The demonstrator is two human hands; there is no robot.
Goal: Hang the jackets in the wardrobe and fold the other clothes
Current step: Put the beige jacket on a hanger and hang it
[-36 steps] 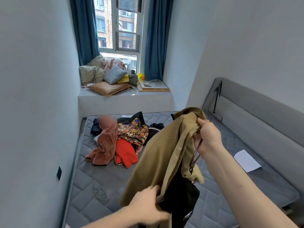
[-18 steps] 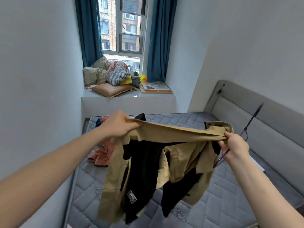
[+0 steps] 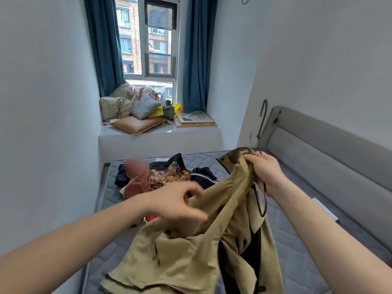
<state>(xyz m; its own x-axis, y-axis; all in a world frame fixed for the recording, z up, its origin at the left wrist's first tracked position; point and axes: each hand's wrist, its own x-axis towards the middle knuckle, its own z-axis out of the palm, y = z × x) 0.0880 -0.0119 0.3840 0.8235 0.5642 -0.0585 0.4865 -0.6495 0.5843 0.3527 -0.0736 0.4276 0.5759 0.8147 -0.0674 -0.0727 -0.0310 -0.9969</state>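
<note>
jacket (image 3: 191,257): khaki (black lining) | curtains (image 3: 196,49): teal | mattress (image 3: 297,251): grey quilted

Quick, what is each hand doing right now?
Left hand: blurred, fingers curled at the tan jacket; a grip cannot be told.
Right hand: gripping the tan jacket's top edge, along with a dark hanger.

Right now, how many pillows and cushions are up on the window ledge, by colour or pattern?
Flowery beige pillows: 2
Black-and-white checked cushion: 1
Brown cushion: 1
Total: 4, all piled at the left end of the window ledge.
</note>
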